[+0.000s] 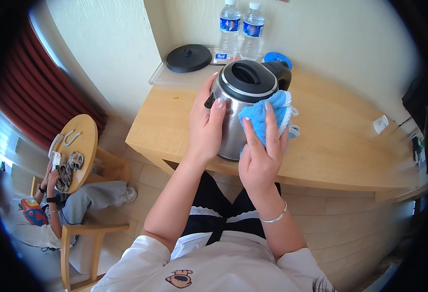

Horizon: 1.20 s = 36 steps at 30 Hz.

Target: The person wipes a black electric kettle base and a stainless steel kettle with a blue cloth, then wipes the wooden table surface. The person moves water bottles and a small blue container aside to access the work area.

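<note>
A stainless steel electric kettle [230,133] with a black lid and black handle is upright at the front edge of the wooden desk [330,138]. Its spout points left and its handle points to the back right. My left hand [207,124] grips the kettle's left side around the spout, thumb on the steel. My right hand [263,155] presses a blue cloth [261,118] with white edging against the kettle's front right side. Part of the cloth is hidden behind my fingers. Whether the kettle's base rests on the desk I cannot tell.
Behind the kettle, a clear tray [159,77] bears the black kettle base [188,58] and water bottles [229,34]. A blue round object [278,58] lies near the handle. A paper cup [380,124] is at right. Left, a person [35,215] sits at a round table [84,127].
</note>
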{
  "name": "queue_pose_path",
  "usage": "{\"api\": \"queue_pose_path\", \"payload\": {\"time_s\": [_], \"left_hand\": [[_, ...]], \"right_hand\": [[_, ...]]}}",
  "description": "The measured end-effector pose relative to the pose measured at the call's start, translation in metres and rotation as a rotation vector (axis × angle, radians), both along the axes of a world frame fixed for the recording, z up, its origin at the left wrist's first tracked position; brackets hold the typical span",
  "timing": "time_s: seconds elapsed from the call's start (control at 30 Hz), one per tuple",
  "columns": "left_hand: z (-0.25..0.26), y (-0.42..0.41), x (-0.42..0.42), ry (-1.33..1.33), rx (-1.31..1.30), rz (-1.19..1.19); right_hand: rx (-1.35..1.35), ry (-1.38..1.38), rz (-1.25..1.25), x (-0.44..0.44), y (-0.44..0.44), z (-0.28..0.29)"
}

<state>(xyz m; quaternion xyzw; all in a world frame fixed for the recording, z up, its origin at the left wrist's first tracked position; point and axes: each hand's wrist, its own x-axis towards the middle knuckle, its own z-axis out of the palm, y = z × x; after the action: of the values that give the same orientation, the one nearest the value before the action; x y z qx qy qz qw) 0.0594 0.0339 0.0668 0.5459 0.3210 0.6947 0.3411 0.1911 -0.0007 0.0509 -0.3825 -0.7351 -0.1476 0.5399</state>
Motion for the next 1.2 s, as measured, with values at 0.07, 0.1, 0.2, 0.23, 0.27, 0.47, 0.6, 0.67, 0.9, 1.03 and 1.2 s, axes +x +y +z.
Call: {"api": "queue_pose_path", "payload": {"time_s": [0.07, 0.1, 0.2, 0.23, 0.27, 0.47, 0.6, 0.67, 0.9, 1.03, 1.2], "left_hand": [[-0.004, 0.003, -0.004, 0.061, 0.006, 0.035], [-0.005, 0.004, -0.006, 0.089, 0.01, 0.053], [0.001, 0.002, -0.011, 0.136, -0.03, 0.035], [0.004, 0.003, -0.014, 0.136, -0.039, 0.011], [-0.003, 0.013, -0.021, 0.194, 0.024, 0.028], [0.019, 0.006, -0.033, 0.585, 0.004, 0.111], [0.027, -0.003, -0.028, 0.618, -0.053, 0.167], [0.025, -0.003, -0.028, 0.607, -0.037, 0.173], [0.025, -0.002, -0.024, 0.582, -0.071, 0.163], [0.016, 0.001, -0.023, 0.585, -0.043, 0.214], [0.013, 0.001, -0.007, 0.556, -0.018, 0.289]], "right_hand": [[0.011, -0.055, 0.012, 0.0, -0.002, -0.012], [0.018, -0.086, 0.018, 0.001, -0.004, -0.018], [-0.074, -0.186, 0.067, 0.012, -0.015, -0.042], [-0.09, -0.246, 0.088, 0.019, -0.017, -0.045], [-0.105, -0.305, 0.112, 0.025, -0.018, -0.047], [-0.012, -0.431, 0.006, 0.032, -0.013, -0.018], [0.024, -0.266, -0.016, 0.011, -0.005, 0.012], [0.037, -0.25, -0.045, 0.005, -0.005, -0.006], [0.051, -0.553, -0.029, 0.008, -0.025, -0.056], [0.018, -0.6, 0.006, 0.037, -0.022, -0.024], [-0.131, -0.158, 0.15, 0.041, 0.006, 0.005]]}}
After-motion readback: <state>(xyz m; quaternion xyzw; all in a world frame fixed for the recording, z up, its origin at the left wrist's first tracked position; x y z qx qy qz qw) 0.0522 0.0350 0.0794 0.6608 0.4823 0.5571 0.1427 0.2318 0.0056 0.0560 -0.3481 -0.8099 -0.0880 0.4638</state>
